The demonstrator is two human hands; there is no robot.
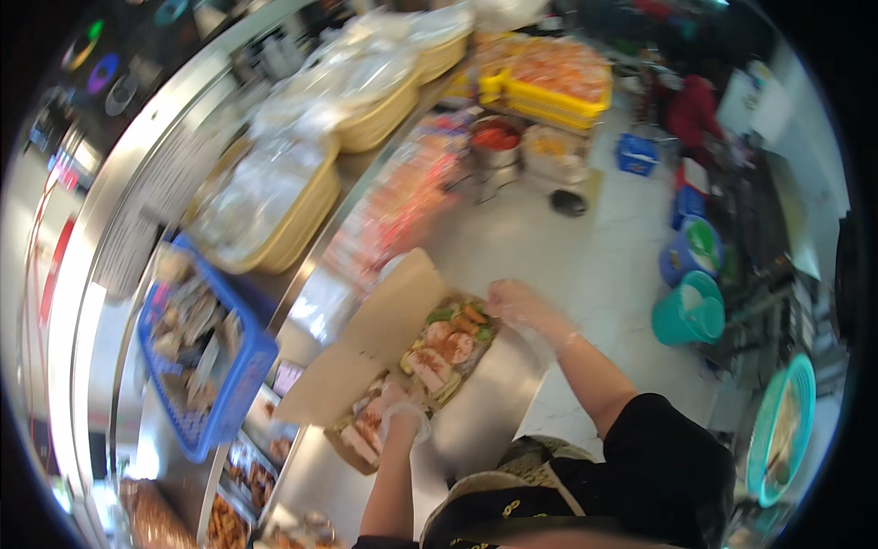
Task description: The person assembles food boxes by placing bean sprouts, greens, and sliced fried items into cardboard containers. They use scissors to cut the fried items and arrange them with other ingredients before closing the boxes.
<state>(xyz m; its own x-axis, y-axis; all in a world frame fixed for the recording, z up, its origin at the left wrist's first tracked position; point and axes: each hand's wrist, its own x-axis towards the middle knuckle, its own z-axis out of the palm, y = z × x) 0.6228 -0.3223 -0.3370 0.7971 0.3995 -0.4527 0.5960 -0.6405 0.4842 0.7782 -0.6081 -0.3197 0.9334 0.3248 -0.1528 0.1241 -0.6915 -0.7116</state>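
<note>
A long brown cardboard food box (352,361) lies with its lid raised on the steel counter. Inside are pale slices dusted with red seasoning (430,368) and cut vegetables (468,320), orange and green. My left hand (402,407), in a clear plastic glove, is over the near left part of the box, against the food; its fingertips are hard to make out. At the far right end of the box is my right hand (521,306), also gloved. Its fingers are curled together next to the vegetables, and whatever they hold is hidden.
Bagged beige containers (265,206) line a shelf at the left, above a blue basket (210,366). Wrapped packages (398,206), a metal pot of red food (494,151) and a yellow crate (558,91) stand farther back. Teal buckets (688,311) are on the floor at right.
</note>
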